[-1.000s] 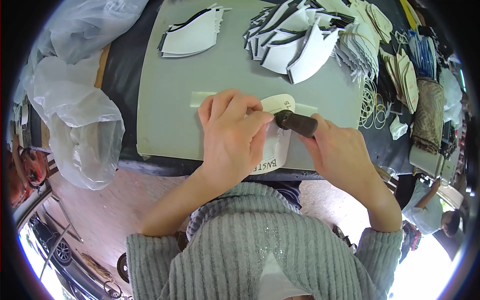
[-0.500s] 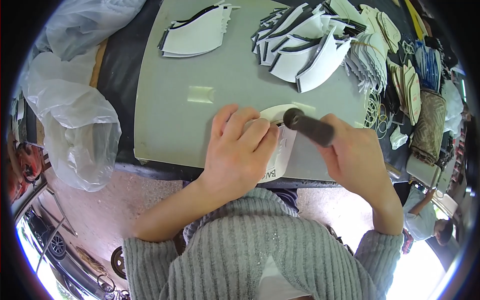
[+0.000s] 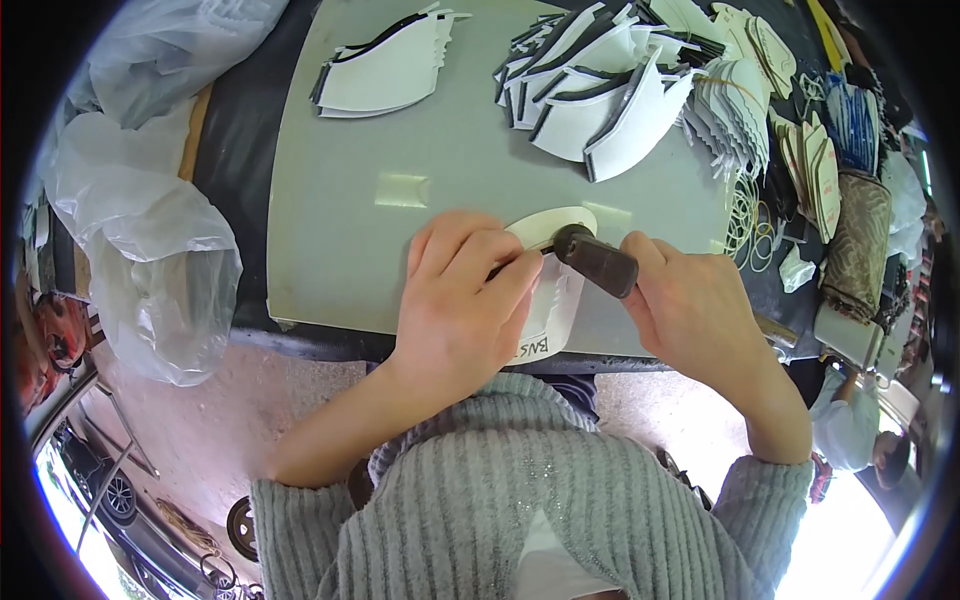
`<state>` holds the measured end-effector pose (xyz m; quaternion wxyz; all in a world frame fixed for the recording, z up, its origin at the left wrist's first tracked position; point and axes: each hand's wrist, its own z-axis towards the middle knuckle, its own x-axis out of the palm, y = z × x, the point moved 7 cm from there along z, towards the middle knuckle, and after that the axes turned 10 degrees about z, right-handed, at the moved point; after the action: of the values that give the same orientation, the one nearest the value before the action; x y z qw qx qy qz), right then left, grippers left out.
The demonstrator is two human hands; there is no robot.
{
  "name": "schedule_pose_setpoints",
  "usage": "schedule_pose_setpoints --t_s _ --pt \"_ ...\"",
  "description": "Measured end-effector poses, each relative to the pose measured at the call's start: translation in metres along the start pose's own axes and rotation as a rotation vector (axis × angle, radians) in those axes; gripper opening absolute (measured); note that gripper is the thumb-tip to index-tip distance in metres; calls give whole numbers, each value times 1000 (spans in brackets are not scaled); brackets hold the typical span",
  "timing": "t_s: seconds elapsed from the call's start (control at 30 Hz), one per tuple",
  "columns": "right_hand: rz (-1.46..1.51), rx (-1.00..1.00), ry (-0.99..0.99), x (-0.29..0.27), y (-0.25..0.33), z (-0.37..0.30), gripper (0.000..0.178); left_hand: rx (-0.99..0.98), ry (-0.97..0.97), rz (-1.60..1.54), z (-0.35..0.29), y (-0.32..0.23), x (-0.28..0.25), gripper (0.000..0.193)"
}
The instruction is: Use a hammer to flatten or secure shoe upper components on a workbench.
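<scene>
My right hand (image 3: 695, 295) is closed round a hammer (image 3: 600, 262); its dark head is over a curved white piece (image 3: 553, 295), and most of the handle is hidden. That piece lies on a cream template (image 3: 562, 217) with handwriting at its near end. With bent fingers, my left hand (image 3: 465, 290) grips the piece's left side, fingertips beside a dark edge near the hammer head. Its fingers cover part of the piece. Beyond, at the top left of the board, sits a small stack of white pieces with black edges (image 3: 385, 75).
The grey-green board (image 3: 330, 220) lies on a dark table. A heap of black-edged white pieces (image 3: 620, 120) is at the far right, beside banded white pieces (image 3: 730, 110), cream templates (image 3: 822, 180) and loose string (image 3: 745, 220). Plastic bags (image 3: 150, 240) hang at left.
The hammer head has shifted slightly left and toward me, and is less blurred. My left fingers have moved a little left, uncovering more of the template.
</scene>
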<state>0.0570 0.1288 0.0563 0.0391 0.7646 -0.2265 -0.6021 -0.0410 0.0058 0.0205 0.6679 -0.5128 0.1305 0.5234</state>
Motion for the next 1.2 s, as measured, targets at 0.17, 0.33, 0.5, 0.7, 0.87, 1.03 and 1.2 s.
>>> schedule_pose_setpoints --t_s 0.17,0.33,0.5,0.7,0.87,1.03,1.2 --pt "52 5 -36 1 -3 -2 27 135 -5 231 -7 -16 5 26" --pt "137 -58 -132 -15 8 -5 25 165 -19 307 -11 -17 6 26" --pt "84 6 -16 7 0 -4 26 90 1 218 -6 -14 2 24" --pt "69 22 -5 8 0 -5 26 2 -5 268 -5 -11 -7 28" --pt "118 12 -36 7 -1 -5 26 158 -18 427 -14 -20 0 23" --pt "200 -30 -127 -5 7 -10 23 193 -13 434 -13 -22 3 22" --pt "85 20 2 7 8 -5 22 182 15 425 -13 -21 2 19"
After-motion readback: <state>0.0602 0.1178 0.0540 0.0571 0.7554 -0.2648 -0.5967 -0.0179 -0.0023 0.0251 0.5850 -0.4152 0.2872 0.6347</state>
